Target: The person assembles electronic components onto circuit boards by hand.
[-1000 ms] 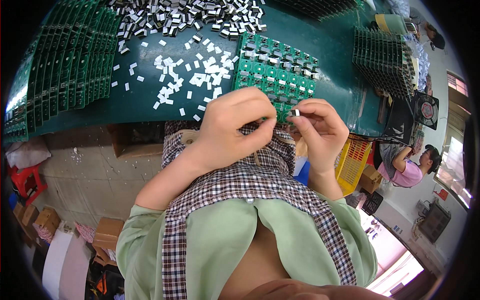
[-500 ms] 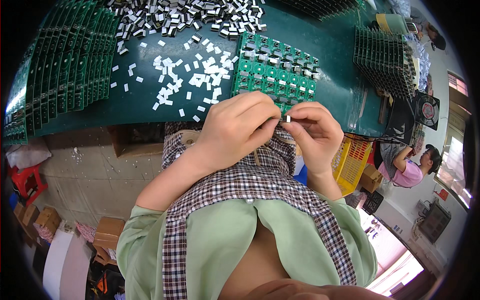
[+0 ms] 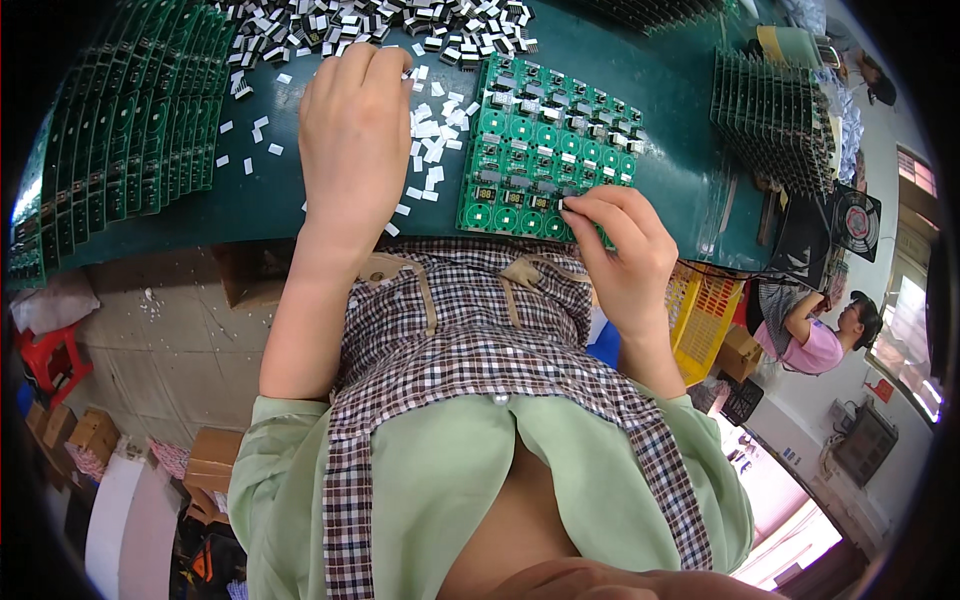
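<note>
My right hand (image 3: 630,240) pinches a small digit display module (image 3: 566,203) between thumb and forefinger, at the near row of a green circuit board panel (image 3: 520,128). Several dark display modules (image 3: 513,199) with lit-looking digits sit in that row, left of the fingers. My left hand (image 3: 355,140) is stretched forward over scattered white slips (image 3: 432,150), its fingers curled together and their tips partly hidden. Just beyond its fingertips lies a heap of loose display modules (image 3: 290,30), black with white faces and pins.
Stacked green circuit boards (image 3: 130,130) stand at the left of the green table (image 3: 680,130). More boards (image 3: 770,120) are stacked at the right, near a black fan (image 3: 855,222). A yellow crate (image 3: 700,325) stands below the table edge. A co-worker (image 3: 815,335) is at the far right.
My hands, together in front of the panel before, are now apart. The left has moved forward and left to the heap; the right has brought the display module down to the panel's near row.
</note>
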A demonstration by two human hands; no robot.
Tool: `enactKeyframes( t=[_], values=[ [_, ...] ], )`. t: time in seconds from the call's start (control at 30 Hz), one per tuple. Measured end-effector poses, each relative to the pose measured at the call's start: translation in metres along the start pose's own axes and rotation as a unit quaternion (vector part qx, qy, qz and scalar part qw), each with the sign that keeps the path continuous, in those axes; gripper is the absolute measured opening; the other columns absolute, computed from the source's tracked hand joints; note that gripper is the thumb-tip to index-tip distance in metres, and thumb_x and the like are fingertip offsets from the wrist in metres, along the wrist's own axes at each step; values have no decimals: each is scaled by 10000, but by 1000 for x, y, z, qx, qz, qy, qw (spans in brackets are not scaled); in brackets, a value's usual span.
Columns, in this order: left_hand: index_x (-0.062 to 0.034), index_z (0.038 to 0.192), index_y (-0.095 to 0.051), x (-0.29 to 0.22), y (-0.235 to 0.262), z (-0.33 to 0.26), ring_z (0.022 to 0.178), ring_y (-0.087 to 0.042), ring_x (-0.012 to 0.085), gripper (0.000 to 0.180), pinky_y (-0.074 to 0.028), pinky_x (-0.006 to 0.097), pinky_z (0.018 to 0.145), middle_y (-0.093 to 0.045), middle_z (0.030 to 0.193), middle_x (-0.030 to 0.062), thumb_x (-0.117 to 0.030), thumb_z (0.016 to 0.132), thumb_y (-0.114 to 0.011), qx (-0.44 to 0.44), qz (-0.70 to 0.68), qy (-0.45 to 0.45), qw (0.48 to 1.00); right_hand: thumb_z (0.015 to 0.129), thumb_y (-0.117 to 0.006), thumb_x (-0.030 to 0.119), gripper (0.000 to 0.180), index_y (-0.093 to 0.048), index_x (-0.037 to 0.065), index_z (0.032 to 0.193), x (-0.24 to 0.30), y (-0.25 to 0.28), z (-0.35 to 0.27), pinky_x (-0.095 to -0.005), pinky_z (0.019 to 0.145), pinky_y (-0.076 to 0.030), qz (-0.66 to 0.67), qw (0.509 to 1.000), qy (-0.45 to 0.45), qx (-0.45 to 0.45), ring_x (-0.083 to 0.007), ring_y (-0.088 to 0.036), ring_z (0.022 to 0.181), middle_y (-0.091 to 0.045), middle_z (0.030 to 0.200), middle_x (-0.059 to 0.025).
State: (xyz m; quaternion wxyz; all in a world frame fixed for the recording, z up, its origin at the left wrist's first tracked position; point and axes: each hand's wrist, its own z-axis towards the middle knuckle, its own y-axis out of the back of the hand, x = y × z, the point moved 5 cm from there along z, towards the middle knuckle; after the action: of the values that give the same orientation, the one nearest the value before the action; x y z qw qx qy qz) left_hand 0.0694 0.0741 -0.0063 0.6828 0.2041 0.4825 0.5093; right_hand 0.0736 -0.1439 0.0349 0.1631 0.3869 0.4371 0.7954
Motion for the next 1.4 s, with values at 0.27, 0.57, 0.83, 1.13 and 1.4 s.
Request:
enactKeyframes(
  t=[0.27, 0.57, 0.83, 1.13, 1.4],
  values=[
    [-28, 923, -588, -1, 1, 2, 828, -544, 277, 125, -425, 377, 744, -576, 874, 92, -63, 805, -609, 2, -15, 17, 1000, 712, -705, 10, 137, -649, 43, 833, 0, 0, 0, -303, 572, -501, -22, 1000, 2, 3, -220, -617, 671, -615, 823, -71],
    [-23, 934, -639, -2, 11, 0, 844, -572, 243, 145, -456, 349, 772, -580, 873, 80, -68, 796, -628, -14, -97, 57, 994, 707, -716, 32, 158, -650, 55, 849, 0, 0, -2, -295, 551, -491, -32, 999, 10, 17, -206, -602, 643, -600, 813, -55],
    [54, 1082, -560, -54, 5, -37, 844, -567, 100, 266, -465, 226, 773, -581, 899, 57, 7, 829, -624, 248, -655, 211, 682, 651, -763, 9, 352, -674, 66, 987, 23, 13, 6, -240, 585, -490, 212, 976, -4, -43, -141, -587, 676, -616, 860, -43],
    [14, 1112, -492, -68, -10, -53, 884, -583, 110, 293, -477, 247, 802, -592, 903, 56, -4, 846, -613, 299, -715, 224, 591, 655, -753, -30, 365, -631, 8, 997, 15, 5, -1, -244, 622, -529, 265, 962, -50, 35, -149, -619, 735, -615, 902, -95],
    [31, 1074, -523, -68, -17, -60, 894, -593, 91, 182, -483, 225, 762, -620, 974, 72, -20, 900, -544, 242, -751, 269, 553, 624, -768, -10, 299, -623, 22, 884, 20, 8, -2, -259, 568, -507, 150, 987, 43, -48, -197, -622, 706, -619, 856, -79]
  ],
)
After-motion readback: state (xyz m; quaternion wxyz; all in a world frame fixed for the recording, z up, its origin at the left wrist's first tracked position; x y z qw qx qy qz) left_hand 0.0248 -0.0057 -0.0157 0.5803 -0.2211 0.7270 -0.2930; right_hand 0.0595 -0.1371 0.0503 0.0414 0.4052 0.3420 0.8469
